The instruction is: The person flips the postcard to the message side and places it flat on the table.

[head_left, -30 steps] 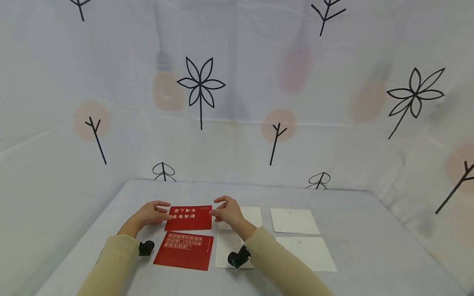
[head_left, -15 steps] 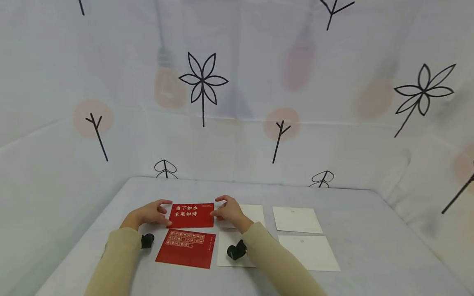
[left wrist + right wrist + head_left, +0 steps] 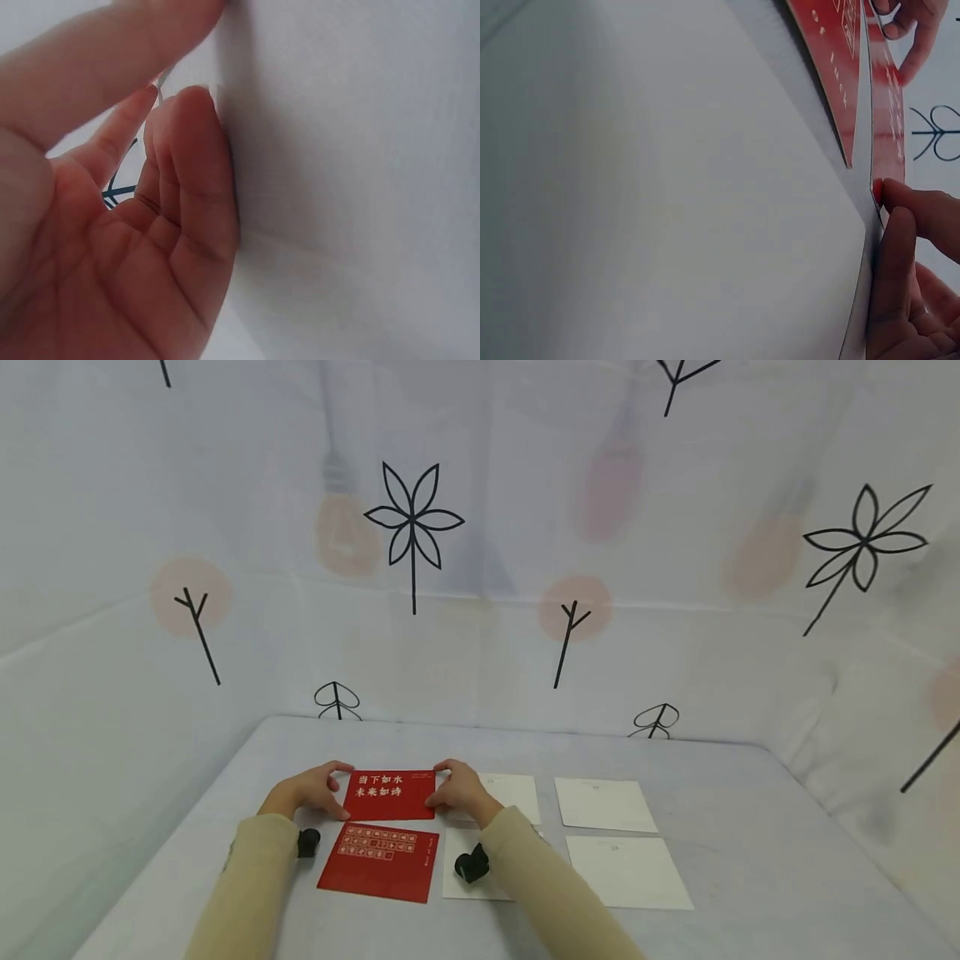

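Observation:
A red card [image 3: 392,810] printed with white Chinese characters lies at the back left of the white table. My left hand [image 3: 306,791] holds its left edge, index finger at the upper corner and thumb at the lower one. At the opposite edge my right hand [image 3: 459,792] grips the right side; the right wrist view has the thumb [image 3: 907,196] on the card's corner. Just in front lies a second red card [image 3: 378,872] with rows of small printed squares, slightly turned. The left wrist view shows the left hand [image 3: 150,210] with curled fingers beside the tabletop; no card appears there.
Right of the red cards lie several white cards in two rows, one white card [image 3: 521,792] partly behind the right hand, another white card [image 3: 457,892] under the right forearm. Two more, a back white card [image 3: 606,806] and a front white card [image 3: 630,875], lie farther right. Patterned cloth surrounds the table.
The left index finger and thumb have closed in on the red card's left corners. The right fingers have settled against its right edge. The head view has shifted slightly.

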`<act>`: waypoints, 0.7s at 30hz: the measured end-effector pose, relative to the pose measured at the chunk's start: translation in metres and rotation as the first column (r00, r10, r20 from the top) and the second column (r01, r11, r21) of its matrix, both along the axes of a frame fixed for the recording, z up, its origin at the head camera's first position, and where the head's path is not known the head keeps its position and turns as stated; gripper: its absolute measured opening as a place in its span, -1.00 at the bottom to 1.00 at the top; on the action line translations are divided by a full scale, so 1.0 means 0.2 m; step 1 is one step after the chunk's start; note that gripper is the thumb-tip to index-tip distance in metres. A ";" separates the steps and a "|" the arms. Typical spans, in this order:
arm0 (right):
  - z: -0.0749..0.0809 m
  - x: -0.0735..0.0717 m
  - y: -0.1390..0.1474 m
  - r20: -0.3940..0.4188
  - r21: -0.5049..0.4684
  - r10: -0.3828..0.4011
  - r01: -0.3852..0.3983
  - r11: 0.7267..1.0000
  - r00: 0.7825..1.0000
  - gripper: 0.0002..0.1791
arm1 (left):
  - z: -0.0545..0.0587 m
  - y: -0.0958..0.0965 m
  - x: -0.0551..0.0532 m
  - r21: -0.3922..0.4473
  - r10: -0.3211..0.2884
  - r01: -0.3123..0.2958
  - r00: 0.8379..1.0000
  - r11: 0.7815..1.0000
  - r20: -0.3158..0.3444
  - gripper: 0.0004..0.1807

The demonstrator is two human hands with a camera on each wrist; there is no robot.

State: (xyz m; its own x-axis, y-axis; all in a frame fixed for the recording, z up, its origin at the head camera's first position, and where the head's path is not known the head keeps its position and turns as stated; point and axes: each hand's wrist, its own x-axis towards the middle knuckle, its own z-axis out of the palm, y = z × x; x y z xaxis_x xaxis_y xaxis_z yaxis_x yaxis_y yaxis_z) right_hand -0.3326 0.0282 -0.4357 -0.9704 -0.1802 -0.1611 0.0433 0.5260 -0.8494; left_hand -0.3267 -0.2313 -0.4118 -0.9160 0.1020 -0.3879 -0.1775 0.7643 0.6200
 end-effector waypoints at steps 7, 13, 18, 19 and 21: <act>0.01 0.02 -0.01 0.006 0.004 0.003 -0.003 1.000 1.000 -0.32 | 0.00 0.00 0.01 0.015 -0.020 0.020 1.000 1.000 -0.022 -0.09; 0.02 0.02 0.00 0.004 -0.058 -0.010 0.010 0.998 1.000 -0.35 | -0.02 0.00 0.00 0.068 -0.029 0.036 0.994 0.997 -0.104 -0.11; 0.02 0.02 -0.02 -0.018 -0.082 -0.028 0.026 0.996 0.999 -0.37 | -0.04 -0.01 -0.01 0.100 -0.023 0.041 0.985 0.994 -0.172 -0.17; 0.02 0.03 -0.02 -0.024 -0.085 -0.035 0.033 0.996 0.999 -0.38 | -0.05 -0.01 -0.01 0.102 -0.012 0.031 0.983 0.994 -0.185 -0.19; 0.03 0.03 -0.03 -0.043 -0.085 -0.052 0.048 0.995 0.998 -0.40 | -0.06 -0.02 -0.02 0.105 0.010 0.013 0.977 0.994 -0.214 -0.23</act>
State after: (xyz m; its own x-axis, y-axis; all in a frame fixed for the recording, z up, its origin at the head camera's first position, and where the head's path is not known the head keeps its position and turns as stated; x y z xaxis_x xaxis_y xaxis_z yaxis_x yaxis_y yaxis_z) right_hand -0.3266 0.0224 -0.4296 -0.9844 -0.1426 -0.1029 0.0279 0.4509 -0.8921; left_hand -0.3305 -0.2362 -0.4237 -0.9765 0.1327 -0.1697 -0.0309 0.6931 0.7201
